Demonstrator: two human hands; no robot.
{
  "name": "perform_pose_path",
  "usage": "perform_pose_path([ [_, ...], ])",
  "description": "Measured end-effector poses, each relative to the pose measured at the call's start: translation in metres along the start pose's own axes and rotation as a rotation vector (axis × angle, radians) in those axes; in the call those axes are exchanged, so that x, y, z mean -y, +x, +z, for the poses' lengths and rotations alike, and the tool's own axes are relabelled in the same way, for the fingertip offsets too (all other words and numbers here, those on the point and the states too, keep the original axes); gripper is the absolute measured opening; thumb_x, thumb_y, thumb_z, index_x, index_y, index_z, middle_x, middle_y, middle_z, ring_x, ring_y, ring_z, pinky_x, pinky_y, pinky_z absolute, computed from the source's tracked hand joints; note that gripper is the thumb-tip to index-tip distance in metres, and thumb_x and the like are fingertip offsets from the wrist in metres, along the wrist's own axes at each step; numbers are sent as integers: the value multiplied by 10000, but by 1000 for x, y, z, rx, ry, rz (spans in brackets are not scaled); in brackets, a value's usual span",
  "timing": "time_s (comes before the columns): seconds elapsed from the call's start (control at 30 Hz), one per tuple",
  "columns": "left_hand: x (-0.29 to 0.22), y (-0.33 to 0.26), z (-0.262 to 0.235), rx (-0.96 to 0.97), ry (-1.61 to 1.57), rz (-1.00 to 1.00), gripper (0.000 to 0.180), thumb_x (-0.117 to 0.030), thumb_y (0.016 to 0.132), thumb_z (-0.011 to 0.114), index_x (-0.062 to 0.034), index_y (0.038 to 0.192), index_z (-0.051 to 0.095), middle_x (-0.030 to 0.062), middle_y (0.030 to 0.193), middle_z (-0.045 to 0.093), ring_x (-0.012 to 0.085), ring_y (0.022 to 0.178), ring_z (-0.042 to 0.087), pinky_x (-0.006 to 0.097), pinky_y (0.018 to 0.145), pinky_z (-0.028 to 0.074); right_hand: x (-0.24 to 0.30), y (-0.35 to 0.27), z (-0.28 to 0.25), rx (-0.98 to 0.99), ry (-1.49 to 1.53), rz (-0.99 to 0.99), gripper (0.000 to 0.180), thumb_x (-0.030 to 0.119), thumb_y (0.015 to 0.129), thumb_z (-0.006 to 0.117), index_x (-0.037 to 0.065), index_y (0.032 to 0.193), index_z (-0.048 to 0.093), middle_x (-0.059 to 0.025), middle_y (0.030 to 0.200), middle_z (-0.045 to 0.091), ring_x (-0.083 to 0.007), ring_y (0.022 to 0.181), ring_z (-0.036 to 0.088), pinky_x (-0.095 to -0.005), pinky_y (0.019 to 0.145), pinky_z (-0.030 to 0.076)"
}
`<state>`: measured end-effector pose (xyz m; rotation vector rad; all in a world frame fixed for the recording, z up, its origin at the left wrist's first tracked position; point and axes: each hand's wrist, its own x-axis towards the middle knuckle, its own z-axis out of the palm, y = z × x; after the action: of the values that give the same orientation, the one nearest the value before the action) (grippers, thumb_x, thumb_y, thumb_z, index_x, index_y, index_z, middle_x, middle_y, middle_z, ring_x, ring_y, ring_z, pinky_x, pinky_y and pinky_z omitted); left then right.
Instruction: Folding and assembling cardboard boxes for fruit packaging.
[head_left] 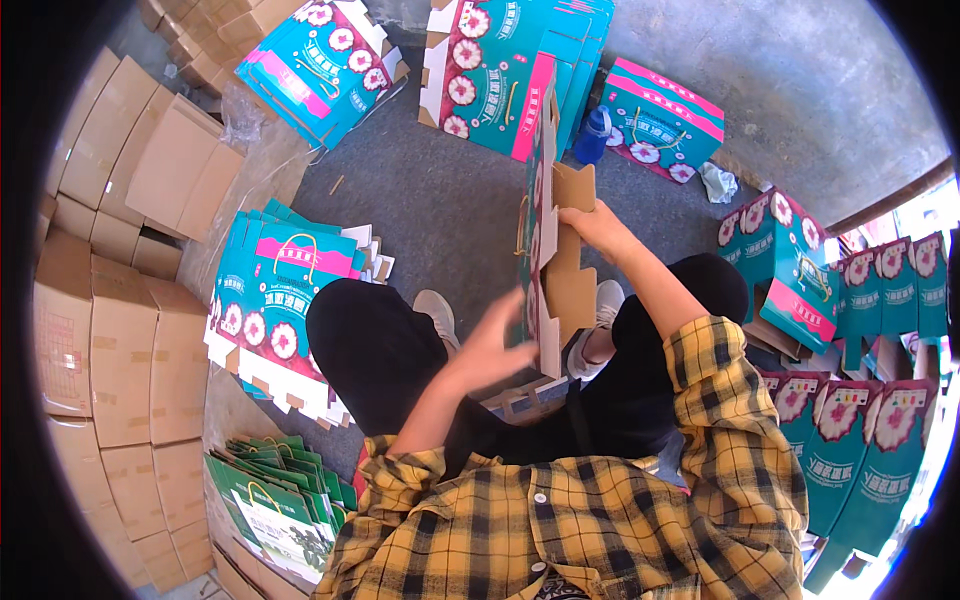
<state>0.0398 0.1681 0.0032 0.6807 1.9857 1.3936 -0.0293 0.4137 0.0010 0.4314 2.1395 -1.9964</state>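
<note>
Held upright over the person's lap, the flat-folded teal-and-pink printed cardboard gift carton (548, 230) looks light, stiff and easily creased, best gripped at its brown flap edges, where the right hand (597, 222) pinches and the left hand (495, 338) presses flat.

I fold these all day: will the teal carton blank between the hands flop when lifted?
Probably fairly stiff: the carton blank stands upright with only the left hand and right hand on it. Its brown flaps are creased, so they likely hinge. Thin board, so probably light.

Head fisheye, looking steeply down, close over lap.
</note>
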Motion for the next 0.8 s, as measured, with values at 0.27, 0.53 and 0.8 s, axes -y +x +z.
perform_pose_path([
  [0.27,-13,94,-9,-572,363,320,573,-134,925,482,-13,1441,264,210,1422,356,358,1298,389,390,1074,329,5,-4,6,-11,-35,-54,364,257,871,517,-4,1115,579,-105,920,648,-210,813,627,-335,674,511],
  [0.53,-24,30,-16,-502,770,348,523,-58,890,493,-99,1401,394,207,1393,396,369,1292,392,426,1054,339,7,34,-67,-328,-244,-188,381,283,824,511,-8,1039,630,-222,921,673,-337,884,659,-430,797,497],
  [0.8,-24,27,-7,-194,897,435,620,-160,732,692,-120,1319,496,214,1412,371,388,1309,355,477,1058,314,6,61,-71,-438,-441,-82,387,254,823,457,9,1082,610,-231,983,659,-379,939,638,-448,840,488],
])
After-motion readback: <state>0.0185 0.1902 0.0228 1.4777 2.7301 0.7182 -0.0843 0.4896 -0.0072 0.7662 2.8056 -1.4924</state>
